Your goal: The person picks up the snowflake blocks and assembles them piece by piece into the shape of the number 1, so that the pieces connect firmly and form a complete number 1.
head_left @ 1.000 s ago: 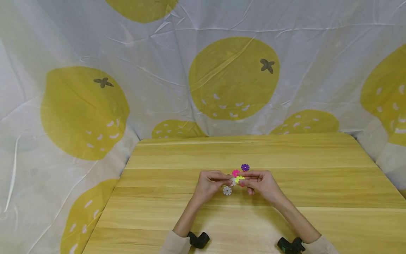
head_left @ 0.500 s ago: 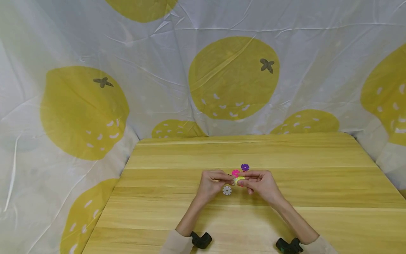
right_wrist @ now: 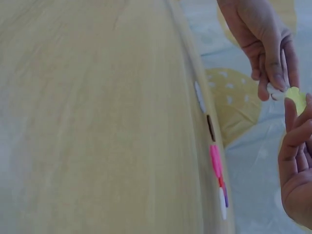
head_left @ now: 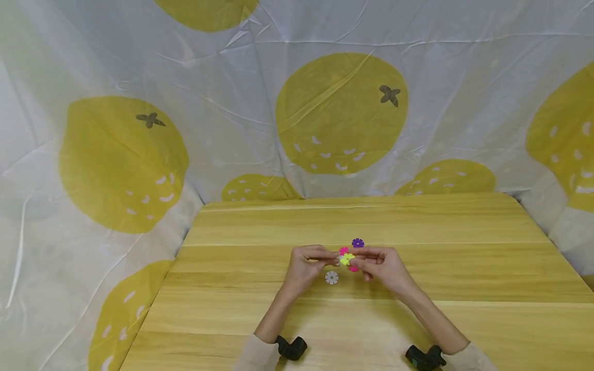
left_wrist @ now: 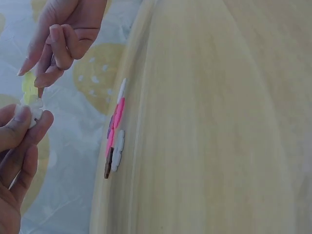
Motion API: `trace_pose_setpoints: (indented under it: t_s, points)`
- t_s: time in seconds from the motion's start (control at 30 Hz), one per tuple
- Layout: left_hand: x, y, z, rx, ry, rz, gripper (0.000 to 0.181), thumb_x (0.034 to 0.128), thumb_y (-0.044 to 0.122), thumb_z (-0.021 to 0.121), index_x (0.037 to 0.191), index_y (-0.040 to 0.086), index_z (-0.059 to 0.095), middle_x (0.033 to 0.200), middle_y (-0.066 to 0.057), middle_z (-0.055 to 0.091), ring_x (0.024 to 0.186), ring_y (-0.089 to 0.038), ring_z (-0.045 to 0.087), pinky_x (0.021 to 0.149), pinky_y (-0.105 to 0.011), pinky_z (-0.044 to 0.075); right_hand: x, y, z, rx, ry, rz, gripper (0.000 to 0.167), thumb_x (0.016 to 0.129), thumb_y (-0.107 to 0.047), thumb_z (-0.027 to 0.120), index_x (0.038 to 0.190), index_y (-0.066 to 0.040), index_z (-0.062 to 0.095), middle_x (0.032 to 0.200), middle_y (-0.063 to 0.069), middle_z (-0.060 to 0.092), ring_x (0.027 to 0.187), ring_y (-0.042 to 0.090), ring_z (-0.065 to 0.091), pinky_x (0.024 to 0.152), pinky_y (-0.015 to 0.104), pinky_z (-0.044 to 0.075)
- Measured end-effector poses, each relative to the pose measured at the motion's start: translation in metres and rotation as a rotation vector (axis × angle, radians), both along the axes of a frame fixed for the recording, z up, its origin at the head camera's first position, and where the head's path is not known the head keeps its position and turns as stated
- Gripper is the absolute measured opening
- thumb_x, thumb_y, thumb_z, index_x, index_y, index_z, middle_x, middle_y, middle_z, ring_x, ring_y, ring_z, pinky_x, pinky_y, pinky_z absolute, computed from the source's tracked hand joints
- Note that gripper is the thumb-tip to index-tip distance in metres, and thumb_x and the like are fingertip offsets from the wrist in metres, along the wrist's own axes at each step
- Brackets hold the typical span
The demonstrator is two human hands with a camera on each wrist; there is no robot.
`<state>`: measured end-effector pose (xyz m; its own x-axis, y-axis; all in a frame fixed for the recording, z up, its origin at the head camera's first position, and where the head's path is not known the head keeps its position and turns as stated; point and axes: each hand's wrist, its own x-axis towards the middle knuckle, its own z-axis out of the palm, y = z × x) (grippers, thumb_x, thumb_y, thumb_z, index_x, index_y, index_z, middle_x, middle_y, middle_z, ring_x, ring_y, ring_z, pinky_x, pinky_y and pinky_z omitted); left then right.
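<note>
Between the thumb and fingers of my left hand (head_left: 303,267) is a white snowflake disc (left_wrist: 35,114), a notched plastic building piece. My right hand (head_left: 389,268) pinches a yellow snowflake disc (head_left: 347,259). The two discs meet edge to edge above the table; fingertips cover part of both, so I cannot tell whether their notches interlock. In the right wrist view the white piece (right_wrist: 276,92) lies directly beside the yellow one (right_wrist: 295,99).
Loose discs lie on the wooden table (head_left: 260,309) below the hands: a white one (head_left: 331,277) nearer me, pink ones (head_left: 343,251) behind, a purple one (head_left: 358,242) farthest. The left wrist view also shows a brown disc (left_wrist: 108,163). A lemon-print cloth (head_left: 232,129) hangs behind.
The yellow disc has shifted slightly left and shows more of its face, covering most of the held white disc in the head view. Both hands stay close together.
</note>
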<state>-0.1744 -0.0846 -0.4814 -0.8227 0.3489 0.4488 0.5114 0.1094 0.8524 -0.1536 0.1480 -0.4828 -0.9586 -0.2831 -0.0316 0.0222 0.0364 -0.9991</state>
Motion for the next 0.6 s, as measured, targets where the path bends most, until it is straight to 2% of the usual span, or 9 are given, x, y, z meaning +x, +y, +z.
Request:
trace_pose_setpoints:
  t_s: [0.2,0.3,0.47,0.6]
  points:
    - [0.000,-0.002,-0.003,-0.021,-0.005,0.013,0.009,0.0894,-0.004,0.076,0.093,0.001,0.083,0.084,-0.014,0.079,0.080,-0.015,0.077,0.077,-0.031,0.064,0.001,-0.001,-0.003,-0.005,0.013,-0.011,0.037,0.096,-0.013,0.075,0.124,0.009,0.070,0.094,0.021,0.079,0.055,0.006,0.053,0.053,0.023,0.046]
    - [0.000,-0.002,-0.004,-0.043,-0.006,0.026,0.010,0.0898,0.001,0.077,0.098,0.002,0.083,0.089,-0.013,0.080,0.081,-0.018,0.077,0.078,-0.032,0.063,0.001,-0.003,-0.004,-0.008,0.008,-0.027,0.037,0.095,-0.013,0.075,0.125,0.009,0.069,0.097,0.021,0.079,0.054,0.005,0.052,0.053,0.023,0.045]
    - [0.000,-0.002,0.000,-0.169,-0.109,0.036,0.030,0.0876,0.016,0.083,0.117,0.014,0.080,0.108,-0.002,0.080,0.095,-0.016,0.073,0.089,-0.038,0.059,-0.002,-0.008,-0.007,-0.009,-0.005,-0.058,0.040,0.094,-0.015,0.078,0.127,0.005,0.070,0.095,0.009,0.080,0.054,0.005,0.053,0.051,0.022,0.044]
    - [0.001,-0.001,0.001,-0.217,-0.179,0.026,0.033,0.0867,0.018,0.085,0.119,0.014,0.079,0.111,-0.003,0.080,0.097,-0.020,0.072,0.092,-0.041,0.058,-0.002,-0.014,-0.009,-0.033,-0.016,-0.051,0.041,0.092,-0.014,0.080,0.126,0.005,0.070,0.091,-0.003,0.079,0.058,0.006,0.058,0.051,0.021,0.044]
